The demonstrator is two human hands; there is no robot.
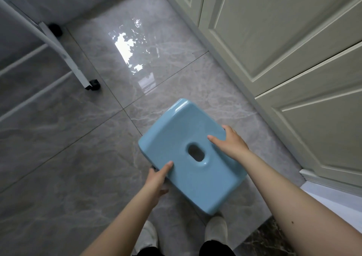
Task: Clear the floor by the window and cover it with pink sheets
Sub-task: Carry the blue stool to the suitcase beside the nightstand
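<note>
My left hand (156,174) grips the near-left edge of the glossy light-blue plastic stool (188,152) | my right hand (228,142) grips its right edge | stool above grey marble-tile floor (68,148), beside cream panelled cabinet doors (284,40).

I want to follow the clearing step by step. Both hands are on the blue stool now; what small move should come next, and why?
Probably lift the blue stool a little and carry it aside. The left hand grips its near-left edge and the right hand its right edge, so the hold looks ready, and the grey tiled floor must be cleared before any sheets go down.
</note>
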